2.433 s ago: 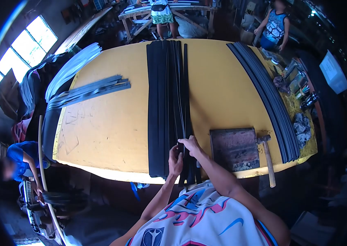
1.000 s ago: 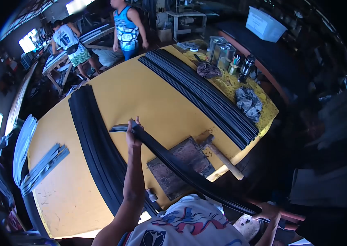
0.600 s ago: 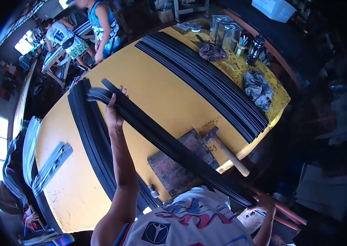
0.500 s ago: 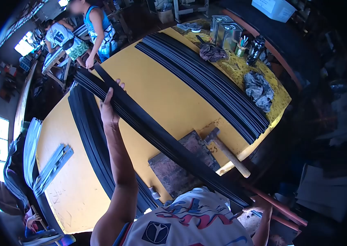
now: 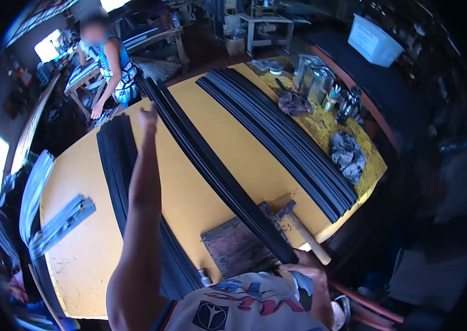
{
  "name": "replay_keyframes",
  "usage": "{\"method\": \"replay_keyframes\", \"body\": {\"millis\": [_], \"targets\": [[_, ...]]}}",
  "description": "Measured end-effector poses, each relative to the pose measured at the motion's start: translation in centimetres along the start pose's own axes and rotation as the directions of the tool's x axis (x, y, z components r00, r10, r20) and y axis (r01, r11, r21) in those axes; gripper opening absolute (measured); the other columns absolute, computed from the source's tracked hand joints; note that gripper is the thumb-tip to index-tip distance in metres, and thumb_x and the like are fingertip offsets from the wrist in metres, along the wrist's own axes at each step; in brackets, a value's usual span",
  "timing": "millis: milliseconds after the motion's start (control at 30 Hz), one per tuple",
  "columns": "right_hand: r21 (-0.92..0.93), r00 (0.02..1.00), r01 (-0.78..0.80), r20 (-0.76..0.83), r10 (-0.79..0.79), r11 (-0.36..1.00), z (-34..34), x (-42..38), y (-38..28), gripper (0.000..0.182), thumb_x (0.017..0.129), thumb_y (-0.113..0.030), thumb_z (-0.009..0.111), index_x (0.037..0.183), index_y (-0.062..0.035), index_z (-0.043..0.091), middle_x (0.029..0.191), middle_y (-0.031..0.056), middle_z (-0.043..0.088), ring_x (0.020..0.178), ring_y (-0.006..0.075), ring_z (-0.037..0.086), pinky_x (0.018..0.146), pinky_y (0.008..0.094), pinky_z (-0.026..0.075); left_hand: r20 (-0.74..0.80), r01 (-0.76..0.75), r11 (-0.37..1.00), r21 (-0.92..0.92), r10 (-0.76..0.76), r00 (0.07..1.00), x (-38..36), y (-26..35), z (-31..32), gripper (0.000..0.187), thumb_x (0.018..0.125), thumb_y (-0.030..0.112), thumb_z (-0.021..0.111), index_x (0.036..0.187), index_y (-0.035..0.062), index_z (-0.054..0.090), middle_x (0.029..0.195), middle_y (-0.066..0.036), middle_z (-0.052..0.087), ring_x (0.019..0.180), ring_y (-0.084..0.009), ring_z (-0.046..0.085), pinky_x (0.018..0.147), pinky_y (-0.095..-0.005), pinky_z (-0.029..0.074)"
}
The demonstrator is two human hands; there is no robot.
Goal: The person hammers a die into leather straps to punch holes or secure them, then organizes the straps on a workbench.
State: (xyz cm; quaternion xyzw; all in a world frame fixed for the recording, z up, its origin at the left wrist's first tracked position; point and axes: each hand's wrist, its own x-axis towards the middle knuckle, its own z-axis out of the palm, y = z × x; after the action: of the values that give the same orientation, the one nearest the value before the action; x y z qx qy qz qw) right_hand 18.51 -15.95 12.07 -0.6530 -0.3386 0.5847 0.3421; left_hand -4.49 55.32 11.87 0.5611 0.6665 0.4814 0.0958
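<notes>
A long bundle of black strips (image 5: pixel 211 168) runs diagonally over the yellow tabletop (image 5: pixel 189 207), its near end crossing a dark, worn plate (image 5: pixel 239 251). My right hand (image 5: pixel 308 268) is at that near end, with its fingers closed about the strips. Toward the far end, my outstretched left hand (image 5: pixel 148 118) is just left of the bundle, apparently off it; its fingers are too blurred to read. A hammer (image 5: pixel 305 234) with a wooden handle lies right of the plate. My left forearm passes over another group of black strips (image 5: pixel 117 160).
A wide stack of black strips (image 5: pixel 277 138) lies on the right. Beyond it are metal cans (image 5: pixel 313 77), a dark bottle (image 5: pixel 348 105) and crumpled plastic (image 5: pixel 347 157). Grey strips (image 5: pixel 62 223) rest at the left edge. A co-worker (image 5: pixel 115 63) stands at the far end.
The bundle has come down and right onto the table. My left hand has come off it, while my right hand has moved up and left. The co-worker's hand has left the bundle's far end.
</notes>
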Motion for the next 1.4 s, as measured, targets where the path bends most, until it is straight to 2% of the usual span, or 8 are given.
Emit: {"method": "replay_keyframes", "body": {"millis": [67, 200, 333, 467, 667, 1200, 1333, 1400], "targets": [[0.142, 0.983, -0.181, 0.057, 0.175, 0.973, 0.5, 2.9, -0.5, 0.062, 0.076, -0.016, 0.082, 0.125, 0.0091, 0.052, 0.097, 0.0116, 0.069, 0.095, 0.0146, 0.064, 0.084, 0.0259, 0.051, 0.332, 0.026, 0.627, -0.779, 0.376, 0.865, -9.0, 1.9, -6.4, 0.035, 0.097, 0.029, 0.061, 0.106, -0.0035, 0.066, 0.091, -0.009, 0.069, 0.082, -0.0159, 0.064, 0.075, -0.0302, 0.05], [0.085, 0.97, -0.223, 0.115, 0.213, 0.971, 0.1, 7.1, 4.0, 0.052, 0.078, -0.004, 0.077, 0.121, 0.0061, 0.049, 0.09, 0.0142, 0.07, 0.074, 0.0184, 0.07, 0.075, 0.0293, 0.056, 0.633, 0.487, 0.41, -0.771, 0.409, 0.657, -24.7, 8.3, -23.5, 0.033, 0.098, 0.024, 0.059, 0.109, -0.0069, 0.063, 0.089, -0.014, 0.071, 0.078, -0.0212, 0.07, 0.076, -0.0321, 0.055], [0.114, 0.976, -0.198, 0.119, 0.184, 0.974, 0.6, 9.9, 5.2, 0.105, 0.078, -0.009, 0.077, 0.144, 0.0179, -0.001, 0.086, 0.0175, 0.07, 0.074, 0.0217, 0.071, 0.073, 0.0293, 0.055, 0.286, 0.568, -0.094, -0.818, 0.789, 0.543, -30.1, 15.9, -37.1, 0.04, 0.084, 0.028, 0.077, 0.094, -0.0094, 0.068, 0.079, -0.017, 0.07, 0.068, -0.0237, 0.071, 0.061, -0.0308, 0.055], [0.203, 0.982, -0.048, 0.187, 0.009, 0.978, 3.8, 13.4, -1.0, 0.028, 0.079, -0.001, 0.073, 0.101, 0.0006, 0.057, 0.082, 0.0116, 0.069, 0.069, 0.0198, 0.068, 0.068, 0.0313, 0.055, -0.103, 0.482, -0.39, -0.785, 0.848, 0.52, -32.7, 21.2, -42.6, 0.045, 0.084, 0.044, 0.072, 0.091, -0.0004, 0.069, 0.075, -0.012, 0.067, 0.057, -0.023, 0.066, 0.048, -0.0301, 0.048], [0.177, 0.953, -0.009, 0.3, -0.045, 0.984, 8.1, 20.3, -3.1, 0.013, 0.084, -0.006, 0.07, 0.094, -0.0023, 0.062, 0.078, 0.0091, 0.068, 0.07, 0.0181, 0.066, 0.07, 0.0326, 0.054, -0.258, 0.442, -0.628, -0.64, 0.718, 0.647, -36.1, 24.9, -44.6, 0.05, 0.088, 0.051, 0.064, 0.07, 0.0049, 0.06, 0.06, -0.008, 0.056, 0.042, -0.0172, 0.057, 0.034, -0.0247, 0.04], [0.556, 0.992, -0.129, 0.067, 0.111, 0.821, 7.6, 6.2, 5.9, 0.042, 0.09, -0.002, 0.06, 0.131, -0.0024, 0.05, 0.113, 0.015, 0.066, 0.1, 0.0247, 0.068, 0.076, 0.0302, 0.058, 0.026, 0.443, -0.335, -0.832, 0.774, 0.633, -36.0, 18.1, -47.4, 0.017, 0.095, 0.022, 0.061, 0.091, 0.0067, 0.066, 0.083, -0.011, 0.065, 0.066, -0.0225, 0.063, 0.059, -0.0325, 0.05], [0.675, 0.999, -0.036, 0.011, 0.039, 0.737, 8.3, 4.3, 6.8, 0.044, 0.09, -0.002, 0.058, 0.132, -0.0027, 0.049, 0.114, 0.0147, 0.065, 0.105, 0.0272, 0.067, 0.078, 0.031, 0.06, 0.321, 0.33, 0.207, -0.921, 0.883, 0.343, -35.8, 13.6, -41.0, 0.017, 0.095, 0.018, 0.058, 0.099, 0.0058, 0.07, 0.093, -0.013, 0.07, 0.079, -0.0271, 0.069, 0.071, -0.0354, 0.055], [0.753, 1.0, -0.019, 0.0, 0.03, 0.658, 9.0, 4.2, 4.1, 0.04, 0.09, -0.003, 0.059, 0.129, -0.0025, 0.051, 0.111, 0.014, 0.066, 0.103, 0.0286, 0.068, 0.077, 0.031, 0.06, 0.737, 0.458, 0.579, -0.675, 0.502, 0.452, -40.3, 8.4, -34.0, 0.025, 0.095, 0.024, 0.062, 0.094, -0.0007, 0.067, 0.088, -0.012, 0.068, 0.083, -0.0203, 0.067, 0.072, -0.0309, 0.052]]}}
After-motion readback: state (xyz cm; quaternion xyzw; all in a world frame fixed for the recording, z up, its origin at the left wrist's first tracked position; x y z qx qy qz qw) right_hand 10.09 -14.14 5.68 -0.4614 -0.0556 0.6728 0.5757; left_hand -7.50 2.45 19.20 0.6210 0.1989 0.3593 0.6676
